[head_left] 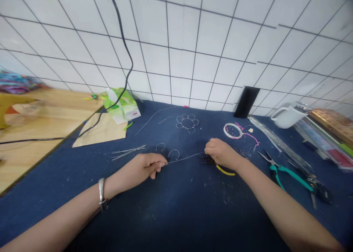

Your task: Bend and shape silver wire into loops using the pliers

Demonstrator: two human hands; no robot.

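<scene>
A thin silver wire runs between my two hands, just above the dark blue cloth. My left hand pinches one end of it between thumb and fingers. At the other end, my right hand is closed around the wire. Under that hand lies a tool with a yellow handle, mostly hidden. Two small curved wire pieces rest beyond the wire, near my left fingers. Farther back sits a flower-shaped wire ring made of loops. Several straight wire lengths lie beyond my left wrist.
Teal-handled pliers and a bundle of wires lie to the right. A white ring with pink thread, a black block and a white mug stand farther back. A black cable hangs over a green packet at left.
</scene>
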